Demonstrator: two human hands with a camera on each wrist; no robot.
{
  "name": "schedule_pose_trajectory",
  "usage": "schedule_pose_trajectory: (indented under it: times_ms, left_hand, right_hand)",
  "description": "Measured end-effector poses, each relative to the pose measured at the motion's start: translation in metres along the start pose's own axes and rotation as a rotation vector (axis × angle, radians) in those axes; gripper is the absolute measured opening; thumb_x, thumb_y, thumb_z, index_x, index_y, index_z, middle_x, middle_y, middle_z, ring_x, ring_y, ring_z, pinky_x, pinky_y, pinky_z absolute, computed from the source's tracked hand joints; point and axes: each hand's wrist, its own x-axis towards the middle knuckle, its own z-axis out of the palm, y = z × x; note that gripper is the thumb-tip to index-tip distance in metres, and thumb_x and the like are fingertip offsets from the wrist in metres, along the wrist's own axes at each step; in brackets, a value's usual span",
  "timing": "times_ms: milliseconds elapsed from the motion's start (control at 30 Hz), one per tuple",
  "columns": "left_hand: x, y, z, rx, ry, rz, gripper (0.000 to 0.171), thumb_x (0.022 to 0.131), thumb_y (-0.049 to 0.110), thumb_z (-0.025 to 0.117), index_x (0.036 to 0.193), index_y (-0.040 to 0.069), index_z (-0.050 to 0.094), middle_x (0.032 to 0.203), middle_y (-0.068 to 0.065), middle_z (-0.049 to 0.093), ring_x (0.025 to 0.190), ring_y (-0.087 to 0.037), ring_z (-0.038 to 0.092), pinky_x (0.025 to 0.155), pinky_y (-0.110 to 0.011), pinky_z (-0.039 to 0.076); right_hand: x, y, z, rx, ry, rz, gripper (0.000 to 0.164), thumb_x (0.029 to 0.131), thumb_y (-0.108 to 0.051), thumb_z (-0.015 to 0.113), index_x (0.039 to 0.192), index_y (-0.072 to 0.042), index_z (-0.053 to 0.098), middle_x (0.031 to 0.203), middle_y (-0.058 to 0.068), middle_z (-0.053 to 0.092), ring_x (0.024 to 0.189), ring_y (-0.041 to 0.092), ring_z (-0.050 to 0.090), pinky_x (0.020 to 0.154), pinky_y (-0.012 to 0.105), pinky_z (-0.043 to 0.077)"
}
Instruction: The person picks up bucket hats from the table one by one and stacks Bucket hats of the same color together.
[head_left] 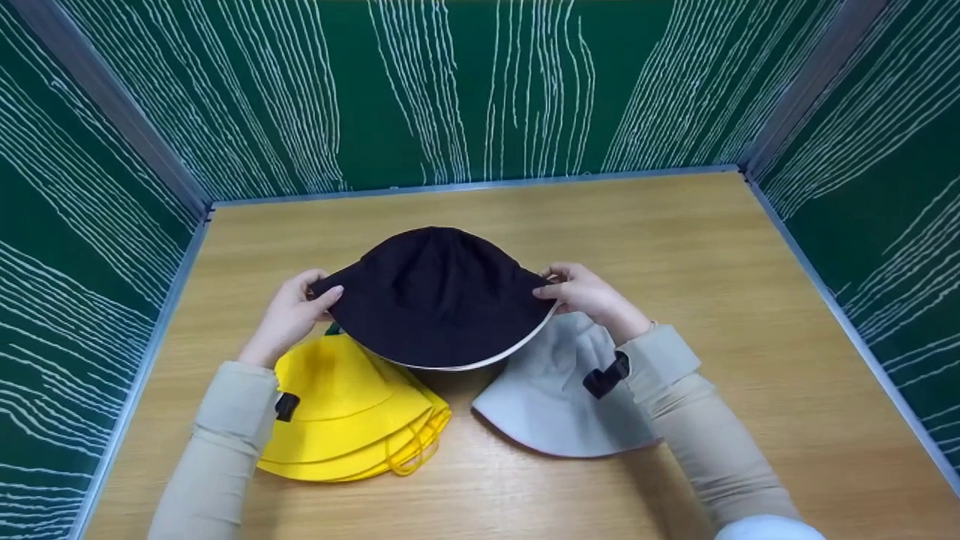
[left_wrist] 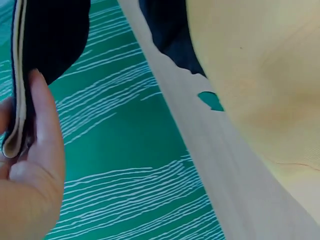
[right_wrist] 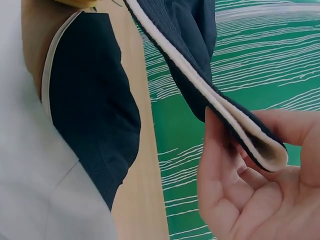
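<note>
A black bucket hat point(head_left: 442, 300) with a pale edge is held up, its brim stretched sideways between both hands. My left hand point(head_left: 296, 311) pinches the brim's left end, thumb on top; in the left wrist view the brim point(left_wrist: 20, 100) is folded there. The right hand point(head_left: 589, 296) pinches the opposite end, where the right wrist view shows the brim point(right_wrist: 225, 107) doubled over with its light lining inside. Below the left hand lies a stack of yellow bucket hats point(head_left: 345, 420) with a yellow cord point(head_left: 409, 457). A light grey bucket hat point(head_left: 562, 412) lies below the right hand.
Another dark hat point(right_wrist: 95, 100) lies on the wooden table point(head_left: 750, 315), largely hidden in the head view by the held one. A small green piece point(left_wrist: 211, 101) shows beside the yellow hats. Green panels point(head_left: 525, 90) with white lines enclose the table's back and sides.
</note>
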Motion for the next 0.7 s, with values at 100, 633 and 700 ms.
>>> schedule_pose_trajectory:
  times_ms: [100, 633, 700]
  left_hand:
    - [0.009, -0.004, 0.002, 0.052, 0.016, -0.022, 0.022, 0.097, 0.021, 0.053, 0.104, 0.0, 0.055, 0.093, -0.009, 0.055, 0.085, -0.021, 0.055, 0.081, -0.028, 0.053]
    - [0.049, -0.023, 0.016, 0.305, 0.031, -0.071, 0.016, 0.097, 0.011, 0.051, 0.098, -0.003, 0.056, 0.084, -0.011, 0.054, 0.075, -0.023, 0.046, 0.071, -0.033, 0.039]
    - [0.051, -0.026, 0.018, 0.314, 0.028, -0.093, 0.019, 0.097, 0.011, 0.051, 0.103, -0.005, 0.058, 0.095, -0.017, 0.059, 0.085, -0.028, 0.051, 0.078, -0.036, 0.043]
  right_hand:
    - [0.005, 0.002, -0.001, -0.009, 0.014, 0.003, 0.019, 0.091, -0.007, 0.057, 0.106, 0.002, 0.052, 0.095, 0.001, 0.06, 0.071, 0.006, 0.061, 0.069, 0.024, 0.051]
    - [0.036, 0.006, 0.004, -0.088, 0.161, 0.029, 0.024, 0.093, -0.005, 0.054, 0.113, 0.007, 0.049, 0.104, 0.012, 0.051, 0.075, 0.01, 0.054, 0.073, 0.029, 0.052]
    - [0.039, 0.008, 0.007, -0.116, 0.175, 0.027, 0.024, 0.092, -0.004, 0.054, 0.113, 0.008, 0.05, 0.105, 0.013, 0.052, 0.073, 0.01, 0.053, 0.07, 0.028, 0.052]
